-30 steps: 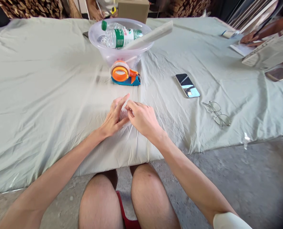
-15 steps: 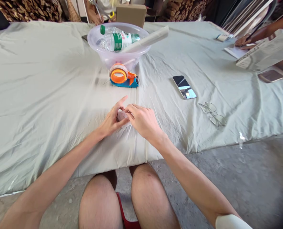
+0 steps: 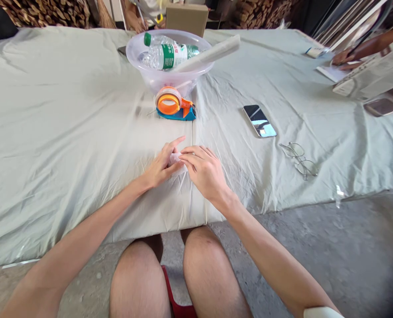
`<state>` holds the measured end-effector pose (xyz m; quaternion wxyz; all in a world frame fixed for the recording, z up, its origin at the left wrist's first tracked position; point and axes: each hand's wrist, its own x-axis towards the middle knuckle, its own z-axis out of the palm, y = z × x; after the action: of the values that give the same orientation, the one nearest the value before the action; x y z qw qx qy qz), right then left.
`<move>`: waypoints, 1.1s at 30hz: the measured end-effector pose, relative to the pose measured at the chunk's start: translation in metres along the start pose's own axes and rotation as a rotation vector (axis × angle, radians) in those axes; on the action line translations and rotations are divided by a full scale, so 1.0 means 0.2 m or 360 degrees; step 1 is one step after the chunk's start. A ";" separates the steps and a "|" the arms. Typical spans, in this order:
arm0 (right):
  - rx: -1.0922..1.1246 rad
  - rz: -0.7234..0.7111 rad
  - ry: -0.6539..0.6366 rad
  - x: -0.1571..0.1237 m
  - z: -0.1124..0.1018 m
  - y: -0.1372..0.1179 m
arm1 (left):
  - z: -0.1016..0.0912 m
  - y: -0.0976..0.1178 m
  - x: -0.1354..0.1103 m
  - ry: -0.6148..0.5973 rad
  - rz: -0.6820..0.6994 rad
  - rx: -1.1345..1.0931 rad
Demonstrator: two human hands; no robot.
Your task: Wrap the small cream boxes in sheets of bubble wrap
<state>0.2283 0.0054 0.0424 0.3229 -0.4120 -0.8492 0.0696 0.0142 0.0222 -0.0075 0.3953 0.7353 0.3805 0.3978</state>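
Note:
Close to the near edge of the cloth-covered table (image 3: pixel 93 132), both my hands meet around a small, whitish, translucent bundle (image 3: pixel 175 158) that looks like crumpled plastic film. My left hand (image 3: pixel 162 165) grips it between thumb and fingers, with the index finger stretched forward. The fingertips of my right hand (image 3: pixel 205 170) pinch its right side. Fingers cover most of the bundle, so its exact kind cannot be made out. Beyond my hands stands a blue and orange tape dispenser (image 3: pixel 175 106) with a roll on it.
Behind the dispenser, a clear basin (image 3: pixel 143 73) holds plastic bottles (image 3: pixel 173 55) and a whitish roll (image 3: pixel 213 53). A phone (image 3: pixel 260 121) and glasses (image 3: pixel 299 159) lie to the right. A cardboard box (image 3: pixel 186 20) is at the back. Another person's hand (image 3: pixel 344 57) writes at far right.
My right hand's fingers have straightened and shifted slightly over the bundle. My left hand still holds it. The whole view has moved a little, with things appearing slightly further right.

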 end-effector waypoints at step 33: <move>-0.0050 0.0037 0.0270 -0.23 0.18 -0.04 | 0.01 -0.01 -0.02 -0.0012 0.0057 0.0171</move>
<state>0.2216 -0.0292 -0.0044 0.3863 -0.4312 -0.8150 0.0250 0.0132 0.0188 -0.0109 0.3494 0.7638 0.3866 0.3809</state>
